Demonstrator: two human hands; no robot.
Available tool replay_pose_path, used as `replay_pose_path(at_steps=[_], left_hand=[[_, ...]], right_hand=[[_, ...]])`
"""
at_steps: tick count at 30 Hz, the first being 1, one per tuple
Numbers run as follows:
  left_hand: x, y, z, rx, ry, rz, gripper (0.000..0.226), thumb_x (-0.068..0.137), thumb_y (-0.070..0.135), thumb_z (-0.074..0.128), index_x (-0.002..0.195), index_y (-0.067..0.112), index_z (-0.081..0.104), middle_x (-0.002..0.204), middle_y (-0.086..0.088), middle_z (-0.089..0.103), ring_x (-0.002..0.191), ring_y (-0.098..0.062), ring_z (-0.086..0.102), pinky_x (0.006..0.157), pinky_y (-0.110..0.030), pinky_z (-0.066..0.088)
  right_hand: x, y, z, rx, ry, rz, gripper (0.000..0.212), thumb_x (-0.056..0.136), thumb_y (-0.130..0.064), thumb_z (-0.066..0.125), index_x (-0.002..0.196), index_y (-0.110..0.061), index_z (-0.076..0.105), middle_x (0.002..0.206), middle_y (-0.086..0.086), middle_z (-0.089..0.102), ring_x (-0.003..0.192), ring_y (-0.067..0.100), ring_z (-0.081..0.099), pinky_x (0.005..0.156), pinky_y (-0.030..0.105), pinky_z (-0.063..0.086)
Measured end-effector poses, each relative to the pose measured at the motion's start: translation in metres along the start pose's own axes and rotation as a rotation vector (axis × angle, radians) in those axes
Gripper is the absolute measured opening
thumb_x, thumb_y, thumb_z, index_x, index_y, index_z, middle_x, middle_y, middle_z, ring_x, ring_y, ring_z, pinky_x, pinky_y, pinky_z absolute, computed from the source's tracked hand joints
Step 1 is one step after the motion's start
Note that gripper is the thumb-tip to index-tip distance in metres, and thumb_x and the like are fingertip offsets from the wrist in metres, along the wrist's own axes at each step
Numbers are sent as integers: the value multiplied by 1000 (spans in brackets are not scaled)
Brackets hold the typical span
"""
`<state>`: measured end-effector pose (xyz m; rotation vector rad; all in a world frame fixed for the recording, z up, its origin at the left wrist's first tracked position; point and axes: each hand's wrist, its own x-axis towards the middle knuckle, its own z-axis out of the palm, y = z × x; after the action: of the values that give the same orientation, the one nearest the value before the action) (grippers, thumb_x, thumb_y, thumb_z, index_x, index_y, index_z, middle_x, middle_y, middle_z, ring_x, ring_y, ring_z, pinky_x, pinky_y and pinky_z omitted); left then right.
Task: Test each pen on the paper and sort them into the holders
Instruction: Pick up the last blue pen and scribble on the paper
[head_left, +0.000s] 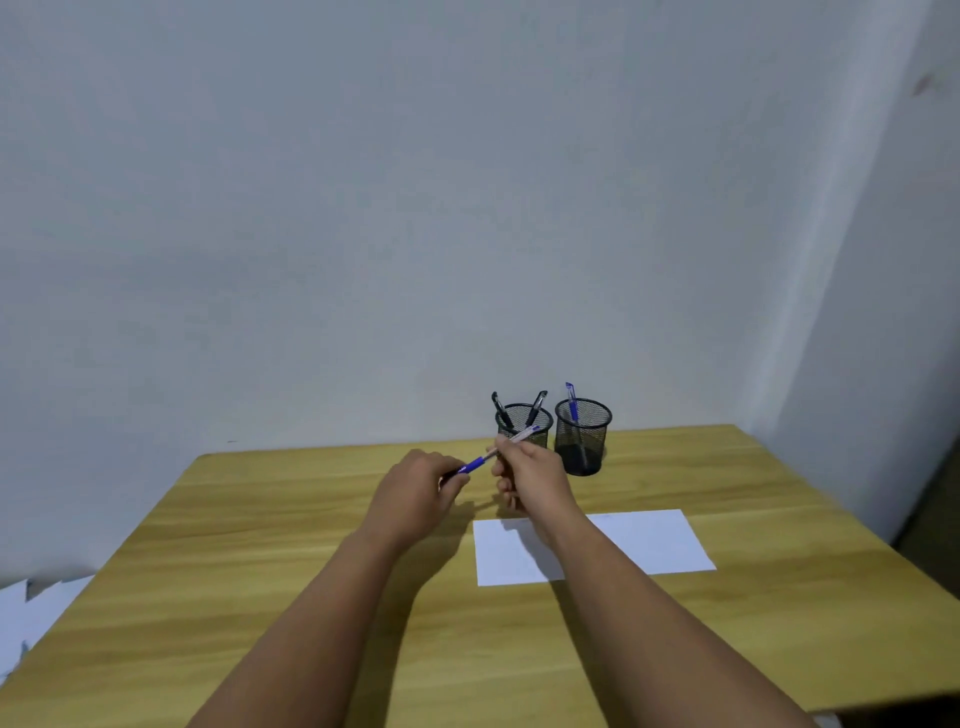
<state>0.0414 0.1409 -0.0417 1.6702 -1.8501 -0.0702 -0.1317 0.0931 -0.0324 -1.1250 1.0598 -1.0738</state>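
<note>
Blue pen (496, 453) is being gripped by both hands, left hand (421, 488) and right hand (527, 475), above the counter's (260, 545) middle. Uncapping seems underway; next is marking the paper (654, 540).

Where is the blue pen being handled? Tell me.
In the head view, centre: the blue pen is held between left hand and right hand, before the holders.

1. A plain desk setting, like a small office or study corner.
2. A wooden table (260, 519) stands against bare grey-white walls (363, 208).
3. Black mesh pen holders (582, 436) and a white paper sheet (654, 540) suggest desk work.
</note>
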Motion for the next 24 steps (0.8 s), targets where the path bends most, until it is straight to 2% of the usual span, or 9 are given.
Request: replay_pose_path(at_steps=[4, 6, 9, 14, 16, 18, 20, 22, 24], left_hand=[[7, 26, 5, -95, -46, -84, 28, 96, 45, 61, 89, 23, 76, 70, 6, 70, 61, -12, 58, 61, -36, 49], [9, 40, 10, -133, -76, -75, 31, 97, 44, 60, 86, 19, 75, 67, 2, 69, 61, -17, 60, 61, -40, 50], [12, 61, 18, -175, -112, -69, 33, 98, 39, 60, 82, 15, 75, 65, -5, 67, 58, -24, 57, 62, -45, 51], [19, 82, 30, -298, -172, -197, 31, 97, 38, 60, 78, 19, 76, 67, -9, 70, 65, -30, 69, 64, -48, 61], [22, 94, 28, -367, -177, -241, 32, 98, 33, 60, 81, 12, 77, 67, -7, 68, 64, -24, 68, 66, -43, 63], [22, 95, 19, -548, -279, -332, 33, 100, 27, 60, 86, 1, 75, 65, -5, 61, 62, -17, 61, 68, -38, 64], [15, 81, 7, -689, -439, -427, 33, 100, 25, 62, 89, -3, 74, 61, -3, 56, 59, -13, 58, 67, -34, 62], [8, 54, 2, -571, -452, -476, 31, 98, 28, 65, 89, 0, 77, 62, -1, 59, 56, -11, 57, 61, -28, 56], [5, 27, 6, -258, -303, -461, 29, 96, 31, 65, 83, 8, 77, 62, 2, 61, 54, -13, 54, 56, -23, 45]], right_hand=[[-3, -8, -14, -10, 90, -29, 34, 111, -28, 55, 82, -14, 66, 60, -3, 52, 44, 9, 38, 42, 20, 31], [-1, -7, -18, -34, 115, -5, 34, 112, -30, 53, 87, -12, 68, 55, -4, 50, 43, 10, 36, 43, 20, 28], [6, -7, -25, -49, 209, 46, 39, 112, -30, 50, 83, -12, 67, 59, 0, 54, 46, 12, 42, 44, 23, 30], [26, -12, -35, -109, 286, 95, 42, 110, -27, 50, 74, -12, 65, 72, 7, 65, 58, 22, 51, 55, 31, 35], [41, -13, -38, -148, 310, 97, 35, 107, -26, 52, 81, -10, 71, 87, 12, 72, 68, 27, 58, 55, 31, 38], [53, -20, -57, -156, 410, 98, 28, 106, -20, 52, 102, -5, 75, 102, 14, 71, 77, 29, 61, 57, 32, 46], [58, -34, -94, -82, 520, 114, 24, 106, -17, 51, 113, -4, 71, 99, 13, 64, 66, 27, 55, 56, 35, 46], [60, -45, -133, -52, 615, 110, 28, 103, -20, 52, 109, -2, 72, 91, 13, 63, 55, 24, 48, 48, 33, 38], [55, -50, -151, -50, 611, 47, 27, 101, -21, 54, 91, -4, 72, 78, 11, 66, 50, 22, 48, 47, 30, 37]])
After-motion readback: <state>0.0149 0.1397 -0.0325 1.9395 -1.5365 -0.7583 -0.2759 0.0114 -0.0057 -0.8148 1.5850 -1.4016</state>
